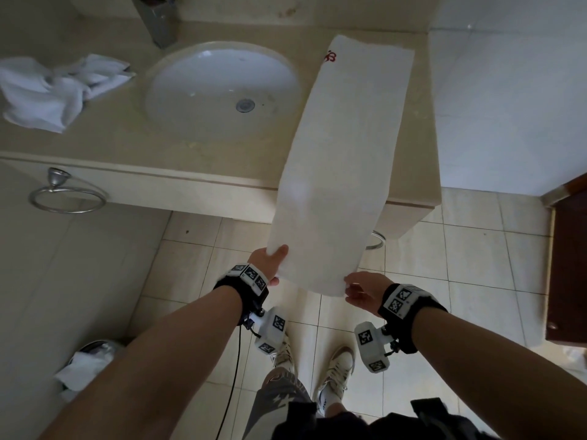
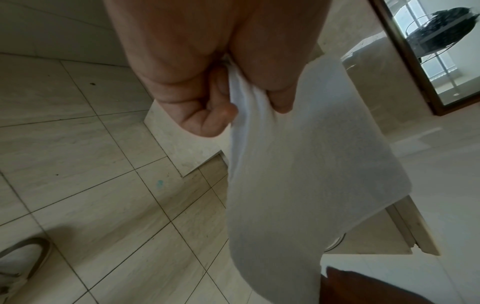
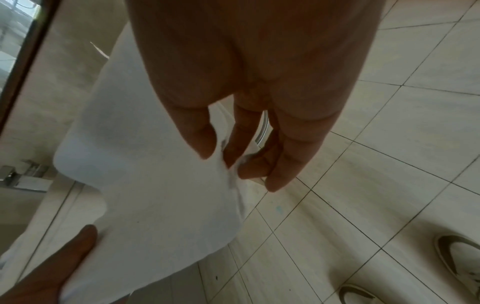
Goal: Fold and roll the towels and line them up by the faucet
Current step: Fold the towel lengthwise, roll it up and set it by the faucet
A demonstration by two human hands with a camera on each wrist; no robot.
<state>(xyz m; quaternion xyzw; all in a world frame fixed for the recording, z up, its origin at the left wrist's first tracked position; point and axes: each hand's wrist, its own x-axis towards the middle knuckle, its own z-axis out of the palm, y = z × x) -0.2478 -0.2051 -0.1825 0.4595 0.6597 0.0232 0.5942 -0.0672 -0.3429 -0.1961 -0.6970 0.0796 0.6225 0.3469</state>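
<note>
At the left end of the worktop a crumpled towel lies in a heap, well apart from both your hands and not yet folded. Further right sits the sink, with the faucet at the back edge behind it. Right of the sink, the long towel runs from the back right corner of the worktop out over the front edge towards you, its near end in the air above the floor. Your left hand grips the near left corner, fingers curled under and thumb pressing the cloth. Your right hand pinches the near right corner between thumb and fingers, though motion blur softens that view. The towel's long axis points away from you, so the far end lies straight ahead of both hands, neither clearly nearer. Judging by this, the next fold or roll should travel along that axis, with both corners kept level so the edges stay matched
</note>
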